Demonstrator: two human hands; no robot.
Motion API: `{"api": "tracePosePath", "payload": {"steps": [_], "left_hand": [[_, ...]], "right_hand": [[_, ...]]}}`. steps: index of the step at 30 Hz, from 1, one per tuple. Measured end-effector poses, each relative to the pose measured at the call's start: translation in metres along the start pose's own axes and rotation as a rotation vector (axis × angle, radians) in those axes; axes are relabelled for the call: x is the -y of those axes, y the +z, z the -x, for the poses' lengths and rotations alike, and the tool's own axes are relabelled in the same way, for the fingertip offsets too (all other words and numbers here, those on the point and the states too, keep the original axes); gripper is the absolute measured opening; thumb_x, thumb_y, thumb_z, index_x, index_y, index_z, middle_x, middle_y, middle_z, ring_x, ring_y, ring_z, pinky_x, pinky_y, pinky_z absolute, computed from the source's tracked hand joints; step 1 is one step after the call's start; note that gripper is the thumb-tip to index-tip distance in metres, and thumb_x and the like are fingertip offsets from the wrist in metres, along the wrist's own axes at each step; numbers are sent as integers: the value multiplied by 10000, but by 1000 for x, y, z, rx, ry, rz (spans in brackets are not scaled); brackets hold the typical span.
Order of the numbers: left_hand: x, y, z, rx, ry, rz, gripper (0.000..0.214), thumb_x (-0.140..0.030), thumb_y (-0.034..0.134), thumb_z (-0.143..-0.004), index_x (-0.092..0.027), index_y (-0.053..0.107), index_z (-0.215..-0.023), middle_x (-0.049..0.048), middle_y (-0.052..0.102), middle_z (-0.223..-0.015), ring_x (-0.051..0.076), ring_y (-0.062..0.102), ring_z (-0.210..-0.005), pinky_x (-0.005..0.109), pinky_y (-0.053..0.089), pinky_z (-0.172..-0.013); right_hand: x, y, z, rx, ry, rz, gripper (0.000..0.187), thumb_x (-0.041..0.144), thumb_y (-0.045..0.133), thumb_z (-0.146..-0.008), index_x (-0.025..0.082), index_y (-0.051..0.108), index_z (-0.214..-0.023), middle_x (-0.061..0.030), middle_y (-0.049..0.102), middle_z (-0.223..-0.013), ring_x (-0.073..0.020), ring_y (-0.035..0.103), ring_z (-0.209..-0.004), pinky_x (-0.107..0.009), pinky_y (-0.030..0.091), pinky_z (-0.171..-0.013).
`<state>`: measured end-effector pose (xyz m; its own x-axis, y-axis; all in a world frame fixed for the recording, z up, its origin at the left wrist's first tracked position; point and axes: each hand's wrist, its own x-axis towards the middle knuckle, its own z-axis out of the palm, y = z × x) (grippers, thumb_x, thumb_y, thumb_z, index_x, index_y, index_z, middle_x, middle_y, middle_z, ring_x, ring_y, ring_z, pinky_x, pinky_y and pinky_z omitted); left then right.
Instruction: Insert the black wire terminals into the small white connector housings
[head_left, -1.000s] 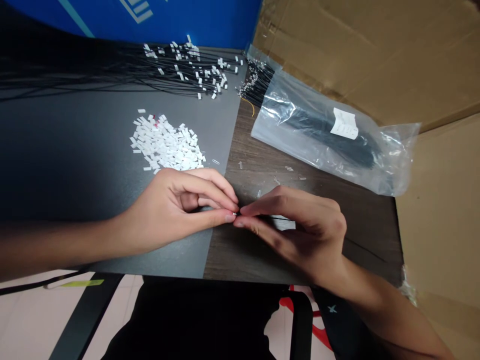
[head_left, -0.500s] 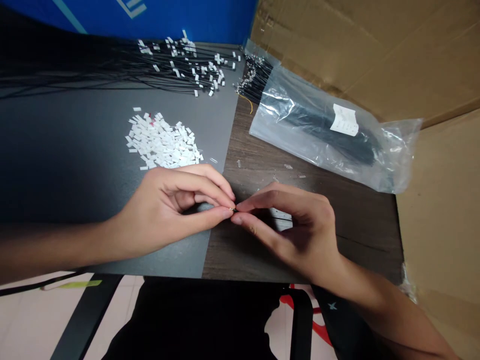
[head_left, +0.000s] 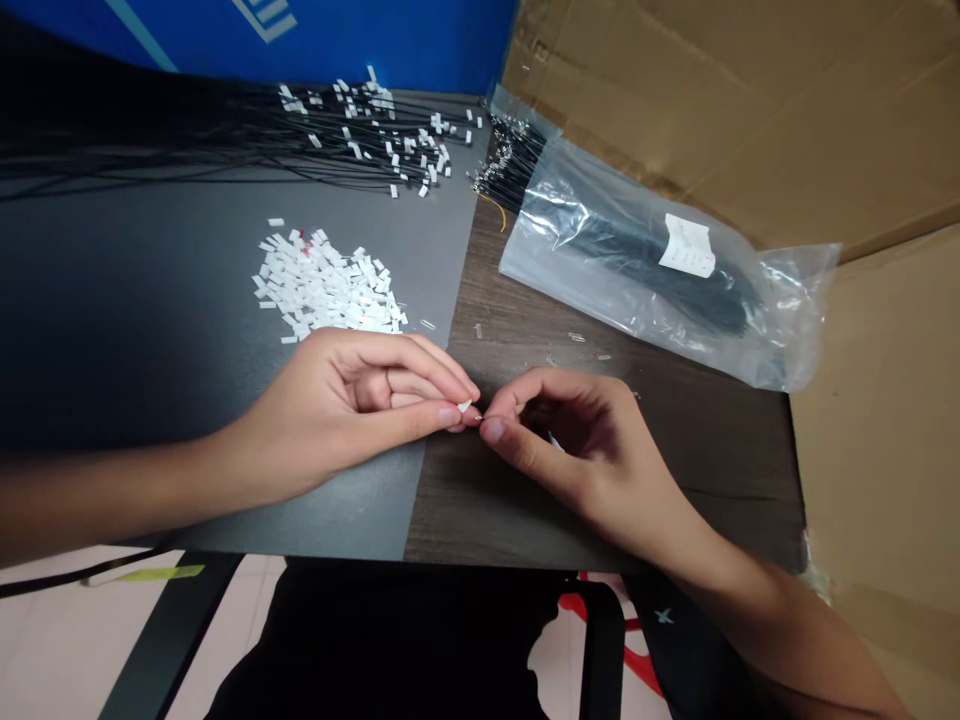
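Between the thumb and forefinger of my left hand (head_left: 360, 395) a small white plastic connector housing (head_left: 465, 406) is pinched, mostly covered by the fingers. My right hand (head_left: 581, 440) is closed in a pinch on a thin wire, whose small metal terminal (head_left: 478, 418) points left at the housing. The tip and the housing are very close; whether they touch I cannot tell. Most of the wire is hidden by the right hand. Just beyond my left hand lies a heap of loose white housings (head_left: 330, 285).
Black wires with white ends (head_left: 405, 140) lie along the back left. A clear plastic bag (head_left: 622, 250) of black wires, bare terminals sticking out, rests at the back right. Cardboard (head_left: 735, 100) stands behind and to the right. Small clear bits (head_left: 576, 337) are scattered on the dark wooden table (head_left: 480, 510).
The fingertips of my two hands have drawn slightly apart. A white housing now shows in my left fingers, and the metal wire tip has shifted slightly right with my right hand.
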<state>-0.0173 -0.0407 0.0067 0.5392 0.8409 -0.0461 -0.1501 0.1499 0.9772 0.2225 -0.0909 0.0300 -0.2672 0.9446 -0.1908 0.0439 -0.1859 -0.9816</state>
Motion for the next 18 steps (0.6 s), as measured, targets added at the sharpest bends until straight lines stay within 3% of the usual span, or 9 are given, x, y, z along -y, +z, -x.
{"api": "tracePosePath", "payload": {"steps": [8, 13, 18], "left_hand": [[7, -3, 0, 7, 58, -97, 211, -74, 1001, -899, -267, 970, -980, 7, 917, -995, 114, 889, -864, 104, 710, -832], [1, -2, 3, 57, 178, -264, 209, -120, 962, -979, -298, 990, -1084, 34, 893, -993, 153, 870, -887, 159, 704, -802], [1, -1, 5, 26, 268, -327, 235, -60, 892, -995, -280, 970, -1022, 29, 878, -1005, 136, 837, -886, 144, 665, -772]], "right_hand": [[0, -1, -1, 29, 19, -2, 258, 306, 1078, -923, 186, 852, -894, -1, 798, -810, -120, 672, -714, -208, 539, -646], [0, -1, 1, 57, -9, -21, 252, 321, 1070, -944, 190, 856, -912, 9, 785, -806, -115, 655, -704, -209, 530, -634], [1, -1, 2, 70, -37, 13, 256, 332, 1064, -960, 197, 851, -914, 16, 751, -794, -119, 648, -712, -215, 541, -636]]}}
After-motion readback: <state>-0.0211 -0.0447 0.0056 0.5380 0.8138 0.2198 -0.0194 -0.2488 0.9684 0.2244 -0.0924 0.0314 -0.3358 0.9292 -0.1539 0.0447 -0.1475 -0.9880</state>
